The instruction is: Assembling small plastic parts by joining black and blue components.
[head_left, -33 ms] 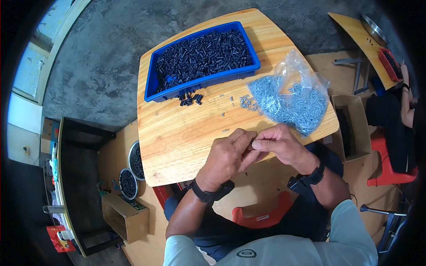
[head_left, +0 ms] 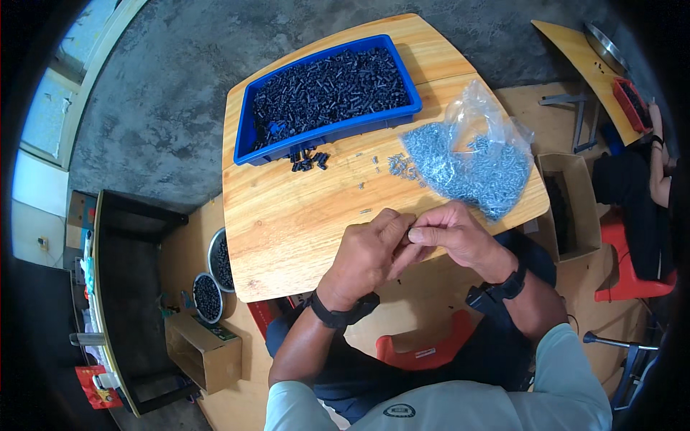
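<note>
My left hand (head_left: 361, 257) and my right hand (head_left: 460, 239) meet over the near edge of the wooden table (head_left: 287, 244). Fingers on both are closed in a pinch, tip to tip. Whatever they hold is too small and too covered to make out. Just beyond the left fingers lies a single small metal screw (head_left: 365, 211). Past the right hand, a clear plastic bag (head_left: 478, 115) spills silver screws (head_left: 402, 167) onto the wood. A blue bin (head_left: 334, 131) full of short black tubular pieces stands at the far side, with a small heap of black pieces (head_left: 310, 160) before it.
Two metal bowls of black pieces, one a round bowl (head_left: 208, 297), sit on the floor at left beside a cardboard box (head_left: 205, 352). Another carton (head_left: 586, 223) stands right of the table. Further right, a person (head_left: 632, 179) sits by another table (head_left: 575, 61) with a red bin (head_left: 629, 104).
</note>
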Demonstrator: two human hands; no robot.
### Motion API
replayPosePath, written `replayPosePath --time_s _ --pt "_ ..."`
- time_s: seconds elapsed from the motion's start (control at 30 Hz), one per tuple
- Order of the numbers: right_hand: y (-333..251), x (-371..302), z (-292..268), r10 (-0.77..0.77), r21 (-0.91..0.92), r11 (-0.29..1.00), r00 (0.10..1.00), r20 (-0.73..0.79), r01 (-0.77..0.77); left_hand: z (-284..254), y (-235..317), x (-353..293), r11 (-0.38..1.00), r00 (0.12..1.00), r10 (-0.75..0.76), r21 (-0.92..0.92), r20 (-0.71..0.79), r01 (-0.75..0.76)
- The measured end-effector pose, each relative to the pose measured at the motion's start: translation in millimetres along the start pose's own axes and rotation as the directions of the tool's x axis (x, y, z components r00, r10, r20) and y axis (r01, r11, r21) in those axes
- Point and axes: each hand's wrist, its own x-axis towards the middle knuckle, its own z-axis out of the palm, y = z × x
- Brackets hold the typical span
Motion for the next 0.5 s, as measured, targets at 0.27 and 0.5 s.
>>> replayPosePath --time_s 0.27,0.5 --pt "-1.1 -5.7 -3.9 0.031 -0.037 0.999 1.000 -0.002 -0.031 3.4 -1.9 -2.7 0.983 0.993 0.120 0.137 0.001 -0.119" --pt "-0.3 -0.3 0.4 0.075 -0.073 0.995 0.997 0.000 -0.075 2.2 -5.5 -10.0 0.982 0.991 0.130 0.142 -0.025 -0.126"
